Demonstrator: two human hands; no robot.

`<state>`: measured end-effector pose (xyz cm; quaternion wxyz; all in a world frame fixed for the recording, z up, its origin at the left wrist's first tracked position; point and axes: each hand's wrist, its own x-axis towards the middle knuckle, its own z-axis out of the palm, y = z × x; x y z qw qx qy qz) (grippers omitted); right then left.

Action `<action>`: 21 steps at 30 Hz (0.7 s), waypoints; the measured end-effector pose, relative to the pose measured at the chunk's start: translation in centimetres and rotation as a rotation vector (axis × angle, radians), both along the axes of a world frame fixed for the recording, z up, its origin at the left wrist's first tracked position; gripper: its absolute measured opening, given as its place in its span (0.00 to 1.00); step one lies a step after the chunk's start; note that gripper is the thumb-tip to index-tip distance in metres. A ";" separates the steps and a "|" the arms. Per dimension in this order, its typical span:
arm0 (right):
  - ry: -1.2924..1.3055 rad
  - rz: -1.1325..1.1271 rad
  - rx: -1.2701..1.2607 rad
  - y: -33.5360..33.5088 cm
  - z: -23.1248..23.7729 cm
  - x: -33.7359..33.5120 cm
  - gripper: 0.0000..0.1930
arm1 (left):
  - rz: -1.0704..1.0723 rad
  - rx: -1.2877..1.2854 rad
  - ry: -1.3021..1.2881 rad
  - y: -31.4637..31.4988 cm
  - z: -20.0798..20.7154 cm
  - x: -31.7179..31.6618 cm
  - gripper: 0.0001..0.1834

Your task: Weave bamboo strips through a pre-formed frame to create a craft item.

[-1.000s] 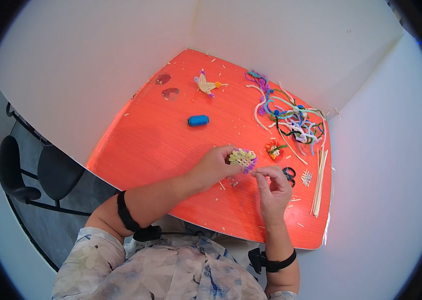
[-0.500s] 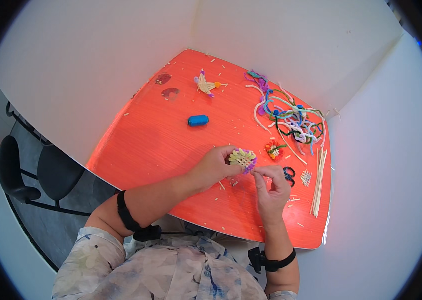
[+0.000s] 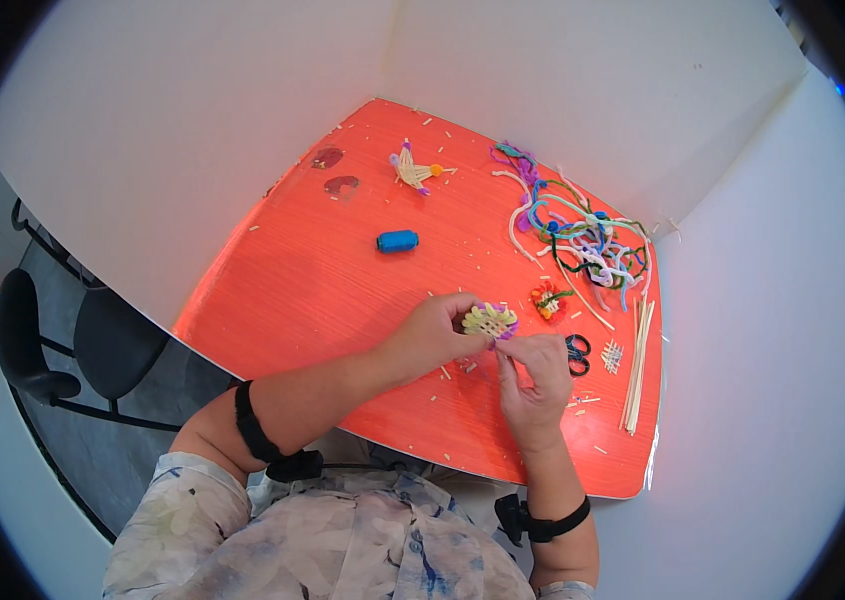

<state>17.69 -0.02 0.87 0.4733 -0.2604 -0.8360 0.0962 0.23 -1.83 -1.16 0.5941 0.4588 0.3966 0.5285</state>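
Observation:
Between thumb and fingers, my left hand [image 3: 435,330] grips a small woven craft piece [image 3: 490,320], with a pale lattice of sticks and yellow-green and purple fuzzy yarn round its edge. My right hand [image 3: 535,372] is pinched at the lower edge of that piece; what lies between its fingertips is too small to make out. A red-orange woven ornament with a green strand [image 3: 550,300] rests just beyond. Black-handled scissors [image 3: 578,355] lie beside my right hand, partly hidden by it. A small white stick lattice [image 3: 612,357] sits to their right.
Tangled colourful pipe cleaners [image 3: 593,240] cover the far right of the red table [image 3: 293,290]. Thin pale sticks [image 3: 639,365] lie along the right edge. A blue thread spool [image 3: 398,241] and a star-shaped stick ornament [image 3: 410,170] are farther back. White panels [image 3: 563,80] enclose the table.
My right hand has shifted slightly left and closer under the woven piece, uncovering more of the scissors. The piece has moved a touch to the right in my left hand.

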 end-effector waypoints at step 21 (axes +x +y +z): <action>0.780 0.203 -0.743 -0.2 1.3 1.1 0.04 | -0.103 -0.085 -0.264 0.1 0.4 -0.1 0.13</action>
